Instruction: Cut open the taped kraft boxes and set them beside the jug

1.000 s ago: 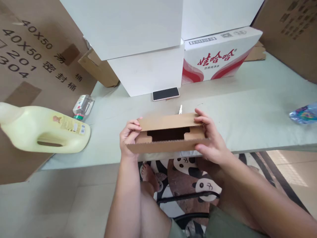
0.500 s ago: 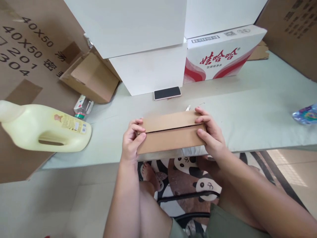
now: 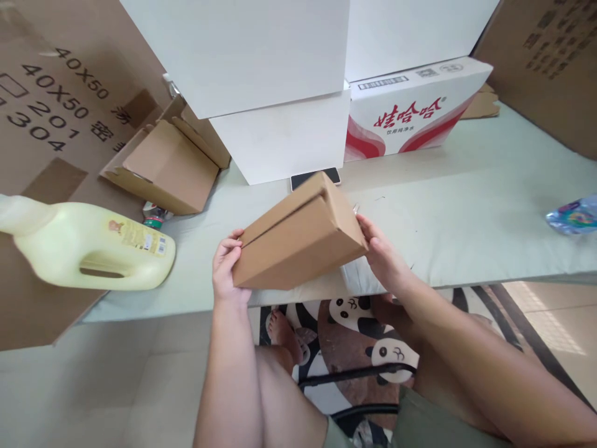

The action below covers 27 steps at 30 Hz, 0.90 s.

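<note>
A brown cardboard box (image 3: 298, 246) is held tilted over the front of the table, its right end raised and a dark seam running along its upper side. My left hand (image 3: 228, 267) grips its left end, fingers curled over the edge. At the lower right corner, my right hand (image 3: 380, 252) holds the box, its fingers partly hidden behind it. A flat silvery-white packet (image 3: 361, 278) lies at the table edge below the box. Behind the box, a phone (image 3: 332, 176) is partly covered from view.
On the left stand a pale yellow jug (image 3: 93, 246), an open cardboard box (image 3: 163, 165) and a bottle (image 3: 153, 213). White boxes (image 3: 280, 140) and a red-and-white carton (image 3: 401, 118) line the back of the table (image 3: 476, 205). A blue plastic packet (image 3: 573, 216) lies far right.
The cardboard box has turned from roughly level to slanted, its right end rising and showing its end face. My right hand has slid from its top right corner to the lower right corner.
</note>
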Tool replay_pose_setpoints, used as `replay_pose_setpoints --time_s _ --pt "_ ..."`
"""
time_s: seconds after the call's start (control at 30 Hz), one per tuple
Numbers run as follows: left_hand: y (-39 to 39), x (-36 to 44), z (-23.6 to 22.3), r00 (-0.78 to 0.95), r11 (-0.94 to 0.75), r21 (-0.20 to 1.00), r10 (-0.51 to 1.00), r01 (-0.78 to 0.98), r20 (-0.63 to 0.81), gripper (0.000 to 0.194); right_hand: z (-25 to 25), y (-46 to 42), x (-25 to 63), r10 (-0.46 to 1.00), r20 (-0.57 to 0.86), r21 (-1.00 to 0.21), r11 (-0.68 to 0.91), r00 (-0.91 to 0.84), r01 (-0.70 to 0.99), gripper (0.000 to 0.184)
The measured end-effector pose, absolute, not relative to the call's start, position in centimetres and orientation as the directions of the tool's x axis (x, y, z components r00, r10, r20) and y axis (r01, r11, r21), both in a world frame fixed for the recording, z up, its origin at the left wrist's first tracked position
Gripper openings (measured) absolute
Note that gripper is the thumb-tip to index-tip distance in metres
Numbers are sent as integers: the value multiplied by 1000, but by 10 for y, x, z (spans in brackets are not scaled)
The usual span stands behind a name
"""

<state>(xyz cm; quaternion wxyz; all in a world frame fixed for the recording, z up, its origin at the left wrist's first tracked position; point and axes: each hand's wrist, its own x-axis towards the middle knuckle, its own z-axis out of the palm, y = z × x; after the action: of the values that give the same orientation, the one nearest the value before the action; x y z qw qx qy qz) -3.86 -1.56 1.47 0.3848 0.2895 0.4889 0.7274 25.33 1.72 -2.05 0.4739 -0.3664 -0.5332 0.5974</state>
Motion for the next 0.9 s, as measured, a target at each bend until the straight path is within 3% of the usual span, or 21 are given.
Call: replay_pose_setpoints --time_s 0.1,0.23,0.43,0.6,0.7,0.8,0.9 --pt "-13 -36 10 -477 -71 922 869 -380 -130 23 -13 11 246 906 203 -956 102 -372 -274 77" --pt "-7 -24 6 -417 92 890 859 -447 -298 30 -14 -2 236 785 251 -964 256 -566 -73 78" --pt "-11 -20 5 -496 -136 897 862 -420 -102 54 -24 -10 222 740 296 -904 420 -604 72 88" --pt "-22 -31 -12 -271 -79 969 962 -235 13 84 -16 -5 216 793 288 -929 368 -537 46 92" --pt "-25 -38 -18 -263 -121 981 962 -151 78 82 -14 -2 217 784 236 -953 301 -574 19 88" --pt "-25 -41 -16 -405 -150 966 913 -210 54 68 -19 6 222 806 208 -961 273 -554 35 65" --pt "-24 -39 -8 -492 -238 937 866 -255 86 58 -28 22 225 912 156 -910 283 -380 304 50"
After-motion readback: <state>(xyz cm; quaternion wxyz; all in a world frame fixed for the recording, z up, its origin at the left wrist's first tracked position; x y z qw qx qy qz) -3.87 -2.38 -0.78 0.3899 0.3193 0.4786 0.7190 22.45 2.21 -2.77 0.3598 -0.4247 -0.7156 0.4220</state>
